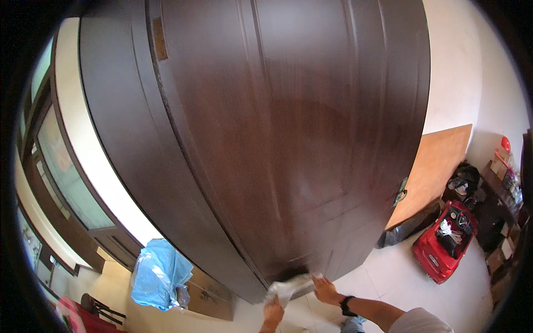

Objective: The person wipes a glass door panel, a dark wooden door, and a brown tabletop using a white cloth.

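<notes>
A tall dark brown wooden door (291,125) with moulded panels fills the middle of the view. At its lower part both hands hold a whitish cloth (287,289), stretched between them close to the door's surface. My left hand (273,313) grips the cloth's left end. My right hand (327,290), with a black band at the wrist, is closed on its right end. A metal door handle (400,192) sits on the door's right edge. The cloth is slightly blurred, so whether it touches the door is unclear.
Left of the door, a blue plastic bag (158,274) lies on a cardboard box (208,295). A red toy car (445,245) stands on the tiled floor at right, near an orange-brown board (437,170) leaning on the wall. Frosted-glass doors (70,170) are at far left.
</notes>
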A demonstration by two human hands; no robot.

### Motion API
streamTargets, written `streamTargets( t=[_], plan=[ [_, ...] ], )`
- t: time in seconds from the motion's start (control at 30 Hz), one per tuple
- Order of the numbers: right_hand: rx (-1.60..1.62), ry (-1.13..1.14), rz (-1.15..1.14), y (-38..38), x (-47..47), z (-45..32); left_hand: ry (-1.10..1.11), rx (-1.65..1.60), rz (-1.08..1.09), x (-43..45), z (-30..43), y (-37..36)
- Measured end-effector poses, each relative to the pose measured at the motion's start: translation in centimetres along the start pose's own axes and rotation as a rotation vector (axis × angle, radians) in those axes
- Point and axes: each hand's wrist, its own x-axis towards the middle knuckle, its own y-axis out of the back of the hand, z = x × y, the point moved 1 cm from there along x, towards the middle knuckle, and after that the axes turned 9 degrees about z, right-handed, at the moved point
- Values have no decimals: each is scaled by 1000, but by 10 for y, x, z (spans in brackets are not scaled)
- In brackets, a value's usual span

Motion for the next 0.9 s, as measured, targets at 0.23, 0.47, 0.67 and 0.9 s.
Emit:
streamTargets(
  t=[0.23,0.47,0.67,0.9],
  plan=[
    [128,-79,-20,-55,-119,-2,273,-433,92,-141,8,49],
    [452,373,-211,-39,-31,-32,559,-557,384,-152,-56,66],
    [788,153,260,117,114,-116,703,-882,1007,-86,34,239],
    [1090,337,902,384,250,-218,202,-763,1340,10,137,356]
  ],
)
